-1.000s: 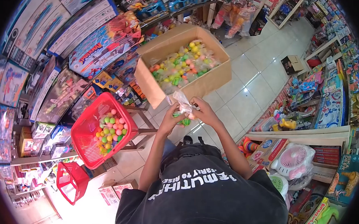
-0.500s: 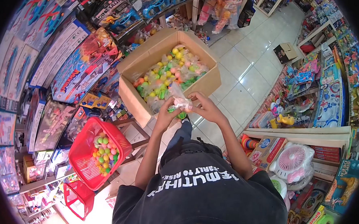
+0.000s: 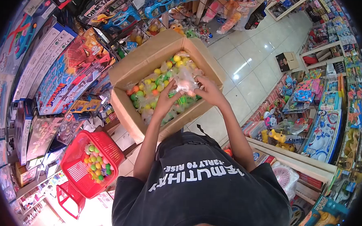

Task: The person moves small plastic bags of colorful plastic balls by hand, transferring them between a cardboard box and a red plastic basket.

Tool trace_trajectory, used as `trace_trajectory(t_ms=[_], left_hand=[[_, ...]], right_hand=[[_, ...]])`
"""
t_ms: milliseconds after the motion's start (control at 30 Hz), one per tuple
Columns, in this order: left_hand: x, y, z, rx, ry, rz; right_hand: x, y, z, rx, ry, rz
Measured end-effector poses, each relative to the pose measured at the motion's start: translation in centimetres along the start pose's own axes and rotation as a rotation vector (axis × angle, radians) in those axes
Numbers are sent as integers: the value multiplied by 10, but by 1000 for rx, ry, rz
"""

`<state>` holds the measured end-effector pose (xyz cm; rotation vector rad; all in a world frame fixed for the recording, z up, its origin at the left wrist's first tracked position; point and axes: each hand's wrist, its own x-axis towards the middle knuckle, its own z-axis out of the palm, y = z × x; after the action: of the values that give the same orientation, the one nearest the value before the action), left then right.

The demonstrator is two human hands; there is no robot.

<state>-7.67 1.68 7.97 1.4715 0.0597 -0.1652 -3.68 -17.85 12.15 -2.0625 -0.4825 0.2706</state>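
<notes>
A clear plastic bag (image 3: 186, 83) with pinkish contents is between my hands, over the open cardboard box (image 3: 131, 120). My left hand (image 3: 165, 100) pinches the near left side of the bag. On the other side, my right hand (image 3: 211, 92) has its thumb and fingers curled on the bag. Small colourful balls (image 3: 153, 86), yellow, green and orange, fill the box below, many of them in clear bags. What exactly is inside the held bag is blurred.
A red plastic basket (image 3: 71, 164) with more coloured balls (image 3: 98, 164) stands at the left on a red stool (image 3: 72, 199). Boxed toys (image 3: 74, 72) line the left shelves. Toy shelves (image 3: 309, 158) run along the right. A small carton (image 3: 287, 62) sits on the tiled floor (image 3: 242, 71).
Both hands have moved forward with the bag, from the near edge of the box to over its balls. The view has shifted slightly.
</notes>
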Motion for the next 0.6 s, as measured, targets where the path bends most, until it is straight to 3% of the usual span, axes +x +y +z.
trace_trajectory(t_ms=[100,200,333,400,500,600], left_hand=[[13,0,-12,-44,-4,-215],[21,-20,-23,-234,34,-211],[25,-39,-31,-258,93,-273],[28,-45,-35,-7,93,-264],[23,-25,-26,-31,46,-248],[28,-44,-25,32,39,-190]], right_hand=[[16,21,-5,-61,-3,31],[24,30,-7,-132,-70,12],[22,67,16,-240,-202,-2],[21,73,29,-398,-295,51],[24,75,37,-470,-407,105],[22,86,48,-505,-441,113]])
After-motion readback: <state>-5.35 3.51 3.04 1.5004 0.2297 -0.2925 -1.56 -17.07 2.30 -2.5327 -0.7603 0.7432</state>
